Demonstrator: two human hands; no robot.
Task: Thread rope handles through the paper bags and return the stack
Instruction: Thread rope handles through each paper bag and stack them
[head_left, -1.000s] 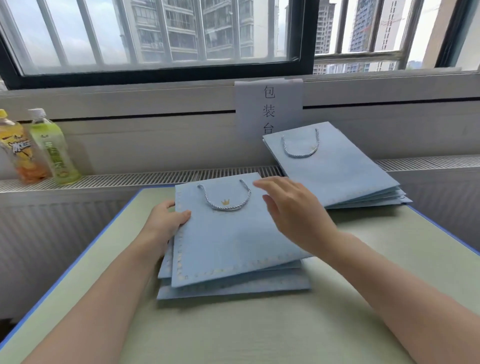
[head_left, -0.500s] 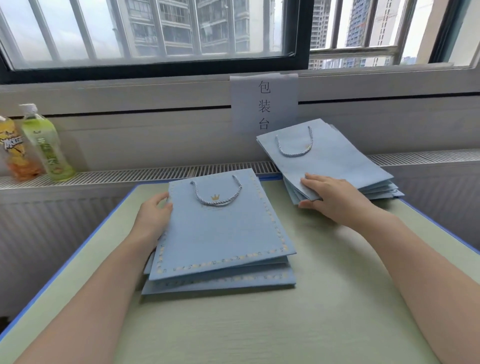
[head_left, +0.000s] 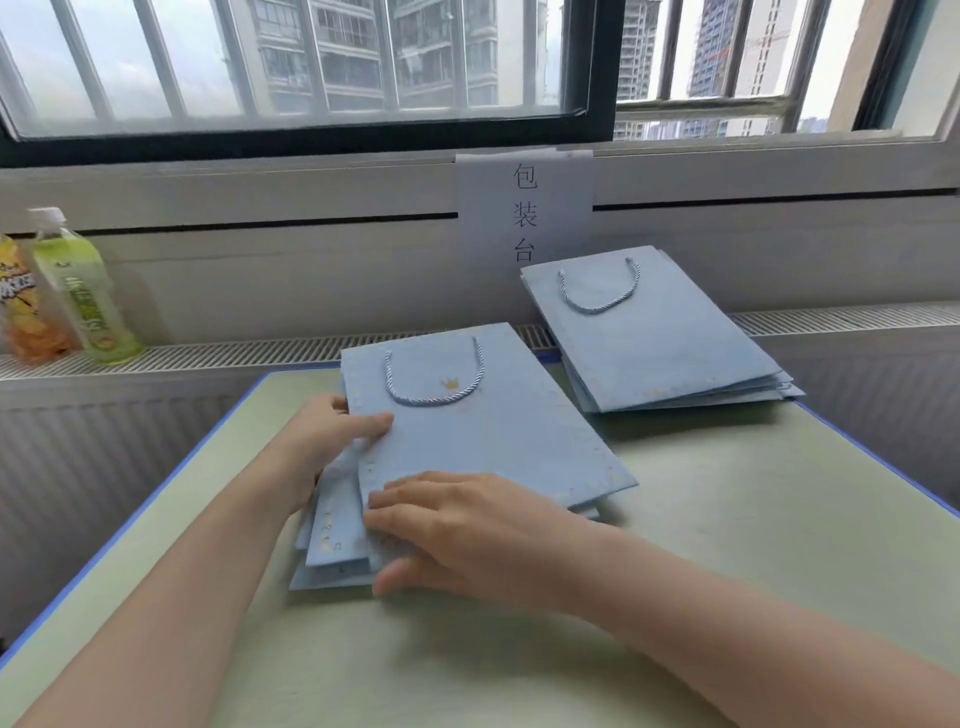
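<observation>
Two piles of bags lay on the tabletop (head_left: 727, 545). Our left hand (head_left: 322, 441) pinched the near pile's (head_left: 467, 447) side edge; our right hand (head_left: 467, 530) pressed flat, fingers straight, on its front corner. Top bags of both, far pile (head_left: 654, 338) included, carried rope handles, so threading seemed largely done.

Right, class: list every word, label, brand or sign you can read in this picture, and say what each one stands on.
"包装台", written top to bottom: on the white paper sign taped below the window.
Green bottle label: lettering there, too blurred to read.
Orange bottle label: bold lettering, cut off and too blurred to read.
Top bag of the near stack: a small gold crown mark only, no words.
</observation>
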